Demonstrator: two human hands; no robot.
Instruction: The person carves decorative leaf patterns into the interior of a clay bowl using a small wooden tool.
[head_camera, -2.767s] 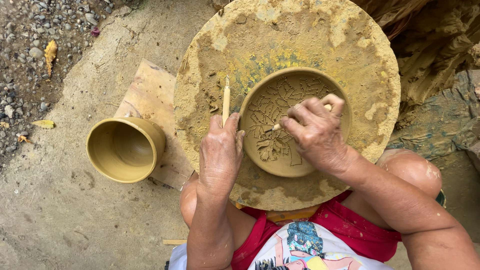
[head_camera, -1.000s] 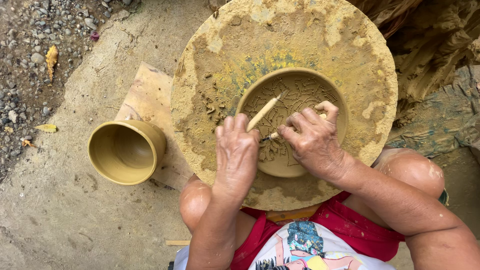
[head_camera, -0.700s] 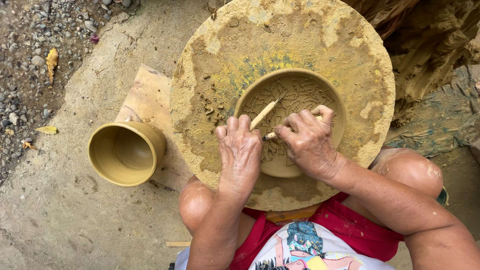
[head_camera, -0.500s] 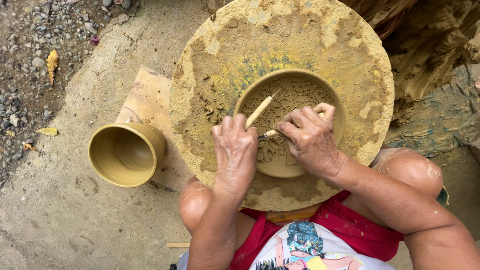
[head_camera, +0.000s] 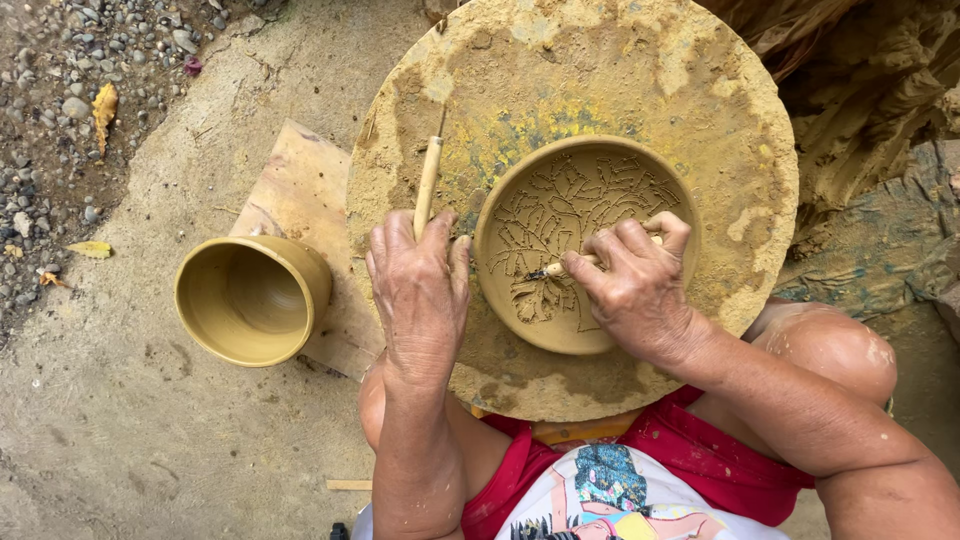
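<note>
clay-brown and round, the shallow dish sits on the mud-caked wheel between your knees, a little toward your right of the wheel's centre, its inside cut with a branching leaf pattern. your right hand rests over the dish's near right rim, fingers pinched shut around a thin carving tool whose dark tip touches the carved floor of the dish. your left hand lies palm down on the wheel just beside the dish's left rim, its fingers closed over the lower end of a pale wooden stick that points up and away across the wheel. a plain clay pot lies tipped on its side on a wooden board to the left of the wheel, its mouth facing you. gravel and a yellow leaf lie at the far left.
</note>
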